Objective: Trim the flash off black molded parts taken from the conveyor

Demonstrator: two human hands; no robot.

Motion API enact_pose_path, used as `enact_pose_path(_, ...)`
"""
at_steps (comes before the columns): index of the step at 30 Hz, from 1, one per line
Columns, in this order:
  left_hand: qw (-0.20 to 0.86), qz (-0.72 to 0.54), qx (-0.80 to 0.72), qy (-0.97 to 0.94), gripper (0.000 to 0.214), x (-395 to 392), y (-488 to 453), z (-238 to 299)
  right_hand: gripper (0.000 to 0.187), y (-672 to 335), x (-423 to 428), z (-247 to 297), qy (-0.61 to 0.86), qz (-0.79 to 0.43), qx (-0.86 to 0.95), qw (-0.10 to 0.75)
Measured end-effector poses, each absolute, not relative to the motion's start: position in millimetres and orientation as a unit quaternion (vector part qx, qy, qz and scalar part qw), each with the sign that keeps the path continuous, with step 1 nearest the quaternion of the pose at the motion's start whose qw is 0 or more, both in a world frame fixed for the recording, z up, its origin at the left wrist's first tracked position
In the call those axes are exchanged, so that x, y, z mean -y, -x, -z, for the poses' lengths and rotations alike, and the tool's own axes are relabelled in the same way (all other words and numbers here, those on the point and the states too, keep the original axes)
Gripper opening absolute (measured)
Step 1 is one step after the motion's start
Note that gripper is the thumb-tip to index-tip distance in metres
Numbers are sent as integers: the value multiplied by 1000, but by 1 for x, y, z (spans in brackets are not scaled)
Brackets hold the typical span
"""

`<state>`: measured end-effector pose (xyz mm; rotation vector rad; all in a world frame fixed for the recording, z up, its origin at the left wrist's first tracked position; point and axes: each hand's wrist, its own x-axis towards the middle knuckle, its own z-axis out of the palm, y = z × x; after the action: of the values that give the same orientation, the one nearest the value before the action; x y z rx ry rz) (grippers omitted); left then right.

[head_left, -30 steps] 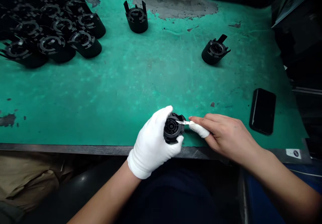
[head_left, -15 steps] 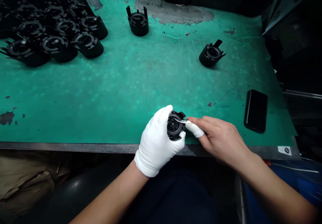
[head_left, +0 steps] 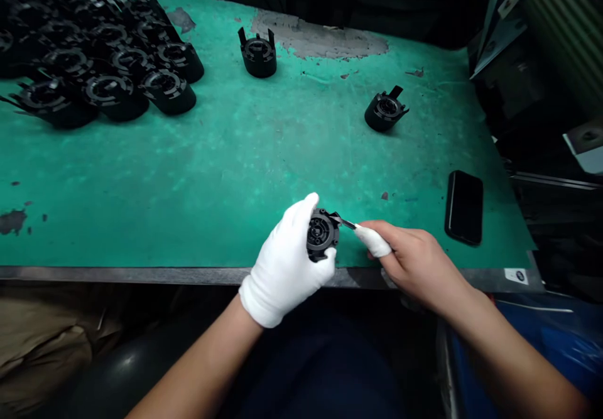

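Note:
My left hand (head_left: 287, 262), in a white glove, is closed around a round black plastic part (head_left: 321, 233) near the table's front edge. The part's open face, with rings and small holes, is turned up towards me. Between the thumb and fingers of my right hand (head_left: 414, 259) is a small knife-like tool (head_left: 346, 222) with a thin metal blade. Its tip touches or lies very close to the part's upper right rim. A white cover wraps the right thumb; the tool's handle is hidden in the hand.
Many similar black parts (head_left: 115, 95) stand crowded at the back left of the green tabletop (head_left: 226, 174). One more black part (head_left: 259, 58) stands at the back middle, another (head_left: 385, 111) further right. A black phone (head_left: 464, 207) lies near the right edge.
The tool's blade has moved from over the part's inner face out to its upper right rim. My right hand has drawn slightly away from the part. The view has shifted a little.

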<state>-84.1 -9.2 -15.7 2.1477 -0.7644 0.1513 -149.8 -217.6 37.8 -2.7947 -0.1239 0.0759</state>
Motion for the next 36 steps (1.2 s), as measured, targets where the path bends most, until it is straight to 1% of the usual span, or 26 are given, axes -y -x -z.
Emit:
enact_pose_path(3,402,-21,344,-848,89,-8,78,11,33,159,222,-42,973,-60,82,207)
enact_pose_path(6,401,-11,335,-853,108,-12,75,14,43,160,220,-39,971,-71,111,202)
enact_pose_path(7,404,-11,331,-853,110,-10,74,16,44,158,218,-37,971,-78,113,195)
enact_pose_path(10,408,-14,334,-850,103,-5,72,21,47,153,215,-36,969,-114,123,182)
enact_pose_path(14,397,7,369,-840,97,-3,65,19,56,148,218,-42,958,-165,153,178)
enact_pose_path(19,388,37,385,-837,96,-6,57,12,58,147,223,-42,964,-144,151,165)
enact_pose_path(23,387,66,401,-828,95,-7,51,7,60,144,220,-41,957,-175,159,169)
enact_pose_path(27,376,93,416,-823,99,-7,44,1,55,141,219,-41,956,-164,165,180)
enact_pose_path(31,380,92,422,-818,98,-7,42,0,52,139,219,-38,965,-141,156,155)
enact_pose_path(34,377,90,429,-816,94,-7,41,1,52,135,218,-40,960,-169,172,145)
enact_pose_path(36,366,90,432,-819,93,-8,40,1,50,129,219,-44,953,-192,191,134)
